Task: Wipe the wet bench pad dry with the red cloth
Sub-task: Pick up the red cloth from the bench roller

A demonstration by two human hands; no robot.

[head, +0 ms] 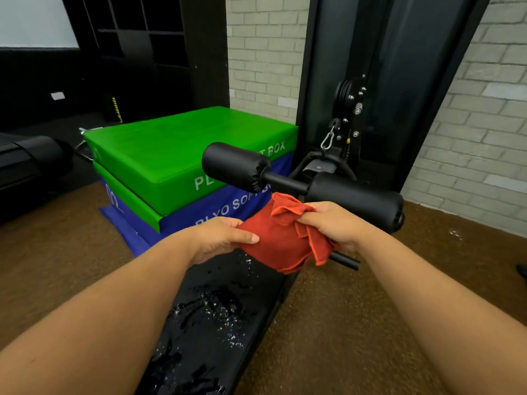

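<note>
A black bench pad [216, 315] runs from the bottom of the view up to the middle, with water drops and puddles spread over its surface. Above its far end I hold the red cloth [278, 242] with both hands, bunched and partly folded. My left hand [219, 239] pinches the cloth's left edge between thumb and fingers. My right hand [335, 223] grips the crumpled right side. The cloth hangs just over the pad's far end; whether it touches the pad is unclear.
Two black foam roller pads [353, 199] on a bar stand just beyond the cloth, with a cable machine [348, 115] behind. Stacked green and blue plyo boxes [176, 155] sit to the left. Brown carpet [356, 323] lies on both sides of the bench.
</note>
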